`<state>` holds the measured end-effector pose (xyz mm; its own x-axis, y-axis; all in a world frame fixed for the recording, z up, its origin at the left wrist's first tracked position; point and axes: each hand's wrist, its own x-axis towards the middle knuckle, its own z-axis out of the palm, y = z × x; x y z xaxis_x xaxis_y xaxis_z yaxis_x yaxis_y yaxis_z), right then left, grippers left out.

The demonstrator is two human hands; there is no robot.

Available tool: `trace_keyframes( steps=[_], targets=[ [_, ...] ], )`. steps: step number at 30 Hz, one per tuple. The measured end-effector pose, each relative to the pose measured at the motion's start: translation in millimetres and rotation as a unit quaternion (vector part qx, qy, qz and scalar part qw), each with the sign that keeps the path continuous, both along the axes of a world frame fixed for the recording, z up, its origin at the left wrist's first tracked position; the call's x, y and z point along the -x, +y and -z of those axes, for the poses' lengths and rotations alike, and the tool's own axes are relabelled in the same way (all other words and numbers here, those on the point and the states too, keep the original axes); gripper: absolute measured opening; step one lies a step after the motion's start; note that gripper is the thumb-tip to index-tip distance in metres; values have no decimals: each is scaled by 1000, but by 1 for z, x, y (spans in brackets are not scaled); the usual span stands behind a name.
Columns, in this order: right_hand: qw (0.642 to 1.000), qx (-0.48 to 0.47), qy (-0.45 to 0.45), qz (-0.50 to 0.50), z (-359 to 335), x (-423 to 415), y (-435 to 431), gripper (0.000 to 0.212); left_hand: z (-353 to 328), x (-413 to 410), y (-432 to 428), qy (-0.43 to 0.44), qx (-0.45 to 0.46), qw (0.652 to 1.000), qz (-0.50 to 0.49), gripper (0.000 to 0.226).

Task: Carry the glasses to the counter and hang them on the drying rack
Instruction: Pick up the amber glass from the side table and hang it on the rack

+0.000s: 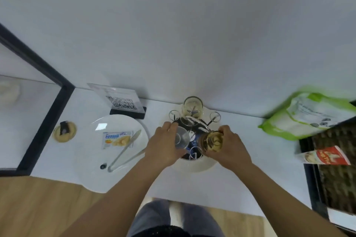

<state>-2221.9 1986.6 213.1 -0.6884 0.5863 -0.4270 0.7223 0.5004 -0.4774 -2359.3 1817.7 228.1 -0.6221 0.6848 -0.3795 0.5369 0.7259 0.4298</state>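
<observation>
A metal drying rack (193, 121) with looped prongs stands on a round cream base (194, 165) at the middle of the white counter (240, 159). One clear glass (193, 106) hangs upside down on its far prong. My left hand (163, 146) grips a clear glass (181, 138) over the rack's left side. My right hand (230, 148) holds an amber-tinted glass (212, 140) over the rack's right side. Both held glasses are tilted close to the prongs; whether they sit on a prong I cannot tell.
A white plate (92, 163) with a snack packet (116, 138) and metal tongs (125, 150) lies left of the rack. Behind it stands a QR code sign (121, 102). A green bag (308, 115) and a red carton (327, 157) sit at the right. A black-framed mirror (44, 113) borders the left.
</observation>
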Motion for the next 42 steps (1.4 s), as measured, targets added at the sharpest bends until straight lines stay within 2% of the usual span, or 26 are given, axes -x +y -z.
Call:
trace_keyframes(
  steps=[8, 15, 17, 20, 21, 23, 25, 27, 33, 42],
  targets=[
    [999, 21, -4, 34, 3, 3, 1, 83, 4, 12, -2, -2, -5, 1000, 31, 79],
    [998, 26, -49, -28, -20, 3, 9, 94, 4, 12, -5, 11, 4, 1000, 12, 81],
    [998, 10, -35, -47, -41, 15, 23, 84, 4, 12, -3, 13, 5, 1000, 9, 80],
    [995, -42, 40, -76, -63, 59, 39, 57, 5, 13, -3, 11, 1, 1000, 5, 80],
    [992, -57, 53, -99, -64, 78, 42, 54, 6, 14, -3, 12, 3, 1000, 8, 80],
    [986, -51, 39, -153, -56, 110, 44, 64, 5, 19, -3, 16, 11, 1000, 21, 82],
    [976, -33, -17, -213, -38, 128, 43, 81, 3, 26, -3, 21, 20, 999, 30, 83],
    [964, -38, -69, -254, -19, 129, 44, 84, 1, 34, -2, 16, 19, 999, 27, 85],
    [980, -74, -34, -184, 0, 104, 52, 76, -2, 50, 3, -8, 15, 999, 44, 87],
    [981, -59, -38, -181, 2, 93, 55, 82, -5, 51, 14, 3, 26, 998, 63, 85]
  ],
)
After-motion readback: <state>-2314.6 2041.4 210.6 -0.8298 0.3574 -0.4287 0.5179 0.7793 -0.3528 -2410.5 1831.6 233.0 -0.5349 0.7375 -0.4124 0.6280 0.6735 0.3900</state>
